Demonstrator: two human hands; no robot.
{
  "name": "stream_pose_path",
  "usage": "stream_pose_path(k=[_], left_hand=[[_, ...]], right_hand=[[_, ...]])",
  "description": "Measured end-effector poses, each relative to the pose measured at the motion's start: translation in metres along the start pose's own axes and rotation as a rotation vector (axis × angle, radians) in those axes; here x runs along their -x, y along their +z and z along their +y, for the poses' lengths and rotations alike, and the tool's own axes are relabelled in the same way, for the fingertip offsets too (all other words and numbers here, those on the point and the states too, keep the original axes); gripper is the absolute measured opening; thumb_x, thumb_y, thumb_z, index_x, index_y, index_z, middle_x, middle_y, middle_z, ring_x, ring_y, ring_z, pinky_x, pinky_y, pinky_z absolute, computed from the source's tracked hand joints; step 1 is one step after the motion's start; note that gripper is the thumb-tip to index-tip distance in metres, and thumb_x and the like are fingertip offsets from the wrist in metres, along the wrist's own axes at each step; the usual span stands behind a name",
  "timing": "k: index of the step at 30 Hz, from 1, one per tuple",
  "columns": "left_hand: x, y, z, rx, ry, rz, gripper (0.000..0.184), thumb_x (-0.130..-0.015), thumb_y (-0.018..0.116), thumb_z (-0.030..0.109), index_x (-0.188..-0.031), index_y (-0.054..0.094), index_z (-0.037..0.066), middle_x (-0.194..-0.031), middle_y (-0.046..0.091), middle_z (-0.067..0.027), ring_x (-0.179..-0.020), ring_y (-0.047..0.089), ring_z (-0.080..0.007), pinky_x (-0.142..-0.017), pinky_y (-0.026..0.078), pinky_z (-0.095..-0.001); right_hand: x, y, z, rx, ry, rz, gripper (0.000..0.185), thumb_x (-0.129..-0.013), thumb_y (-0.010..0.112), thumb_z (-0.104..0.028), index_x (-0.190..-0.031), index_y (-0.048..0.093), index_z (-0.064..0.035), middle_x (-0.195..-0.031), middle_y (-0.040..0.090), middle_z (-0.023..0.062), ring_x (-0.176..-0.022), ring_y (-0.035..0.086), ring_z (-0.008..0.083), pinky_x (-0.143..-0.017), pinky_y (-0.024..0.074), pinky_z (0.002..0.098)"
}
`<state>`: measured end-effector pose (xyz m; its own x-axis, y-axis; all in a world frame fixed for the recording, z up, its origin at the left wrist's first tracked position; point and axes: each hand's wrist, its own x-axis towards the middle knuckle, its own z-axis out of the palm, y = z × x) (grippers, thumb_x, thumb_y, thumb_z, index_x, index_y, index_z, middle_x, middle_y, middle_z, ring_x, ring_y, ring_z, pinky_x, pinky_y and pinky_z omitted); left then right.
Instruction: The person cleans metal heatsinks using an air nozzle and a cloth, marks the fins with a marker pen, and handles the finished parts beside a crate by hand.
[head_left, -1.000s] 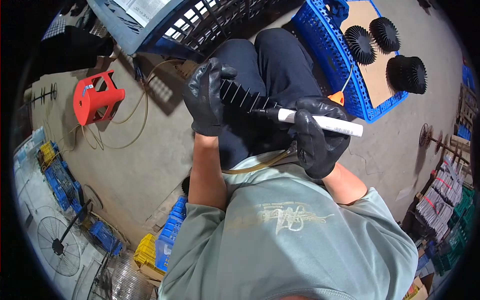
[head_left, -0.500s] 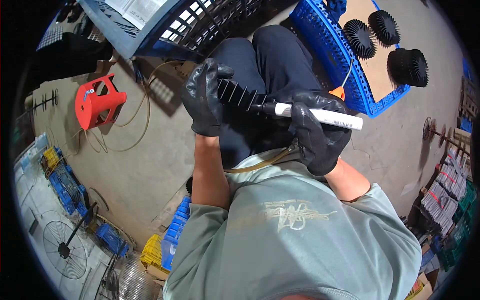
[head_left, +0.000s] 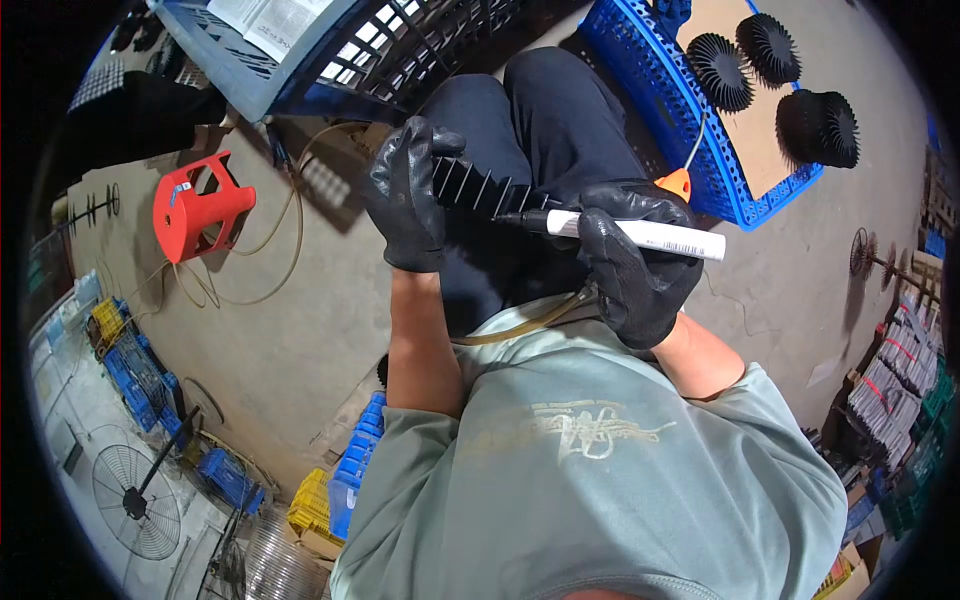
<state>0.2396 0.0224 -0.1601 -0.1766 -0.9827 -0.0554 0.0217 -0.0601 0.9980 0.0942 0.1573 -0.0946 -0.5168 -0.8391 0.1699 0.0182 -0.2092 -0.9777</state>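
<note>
My left hand (head_left: 408, 195), in a black glove, is closed around one end of a black finned heat sink (head_left: 472, 186), whose thin fins stick out toward the right. In my right hand (head_left: 640, 265), also gloved in black, lies a white marker pen (head_left: 665, 238) with a black tip end. The marker's tip points left, at the lower edge of the fins; whether it touches them I cannot tell. Both hands are above my lap, and the heat sink's gripped end is hidden by my left fingers.
A blue crate (head_left: 735, 190) at upper right carries cardboard with several round black finned parts (head_left: 720, 72) on it. An orange-tipped tool (head_left: 675, 184) hangs near its edge. A dark blue basket (head_left: 290, 90) stands ahead. A red stool (head_left: 200, 208) and hose lie left.
The marker's tip has shifted slightly left along the fins. Both hands keep their grips, and the view has tilted a little.
</note>
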Motion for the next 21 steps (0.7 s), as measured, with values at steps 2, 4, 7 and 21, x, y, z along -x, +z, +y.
stream_pose_path(k=[2,4,7,21], left_hand=[[-0.001,-0.002,-0.002,-0.017,0.021,-0.016,0.029,-0.097,0.051,0.02,-0.094,0.068,-0.003,-0.08,0.07,-0.0089,-0.073,0.063,-0.0131,-0.07,0.049,-0.0295],[0.0,-0.002,-0.003,-0.012,0.021,-0.001,0.029,-0.098,0.05,0.021,-0.092,0.068,-0.002,-0.08,0.07,-0.0089,-0.073,0.063,-0.0131,-0.071,0.049,-0.0296],[-0.001,-0.004,-0.004,-0.063,0.012,-0.011,0.029,-0.098,0.05,0.021,-0.091,0.067,-0.002,-0.08,0.07,-0.0086,-0.073,0.063,-0.0131,-0.071,0.049,-0.0297],[0.001,-0.003,-0.002,-0.026,0.017,-0.019,0.031,-0.098,0.05,0.022,-0.089,0.068,-0.002,-0.078,0.069,-0.0077,-0.071,0.062,-0.0126,-0.069,0.049,-0.0292]], right_hand=[[0.001,0.002,0.002,0.015,-0.021,0.025,0.022,-0.079,0.072,0.005,-0.099,0.065,0.0009,-0.09,0.068,0.0088,-0.078,0.064,0.0124,-0.069,0.053,0.025],[0.0,0.0,0.003,0.053,-0.036,-0.001,0.021,-0.079,0.073,0.004,-0.098,0.065,0.0009,-0.089,0.068,0.0087,-0.077,0.064,0.0124,-0.068,0.0527,0.0246],[0.0,0.003,-0.003,0.066,0.034,0.003,0.02,-0.079,0.074,0.002,-0.097,0.066,0.001,-0.087,0.068,0.0086,-0.076,0.064,0.0123,-0.067,0.0524,0.0243],[-0.001,0.002,-0.004,0.049,0.035,0.003,0.014,-0.08,0.072,0.002,-0.093,0.067,0.0009,-0.084,0.068,0.0073,-0.074,0.064,0.0133,-0.067,0.051,0.0269]])
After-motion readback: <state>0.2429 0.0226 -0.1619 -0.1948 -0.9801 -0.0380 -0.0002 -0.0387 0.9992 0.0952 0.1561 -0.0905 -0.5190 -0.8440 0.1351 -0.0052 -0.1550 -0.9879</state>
